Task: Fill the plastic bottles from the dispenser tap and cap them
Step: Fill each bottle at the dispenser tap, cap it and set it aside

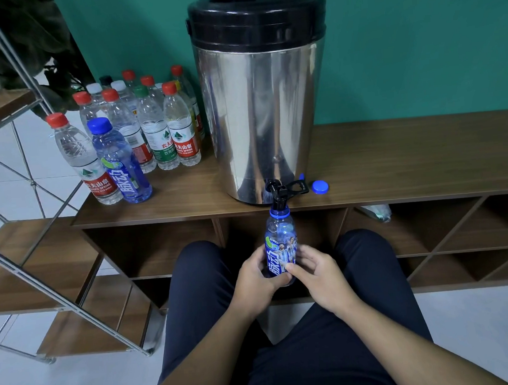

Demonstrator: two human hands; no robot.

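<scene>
both hands, left hand [258, 278] and right hand [315, 271], are closed around the lower half of an open blue bottle [280, 245], held upright with its mouth right under the black tap [278, 192] of the steel dispenser [262, 100]. to fill well, keep the mouth centred and the bottle steady; whether water flows is unclear. its blue cap [319, 186] lies on the shelf [411, 161] at three o'clock from the tap. capped bottles [138, 131] cluster at ten o'clock, well apart. nothing blocks the tap.
</scene>
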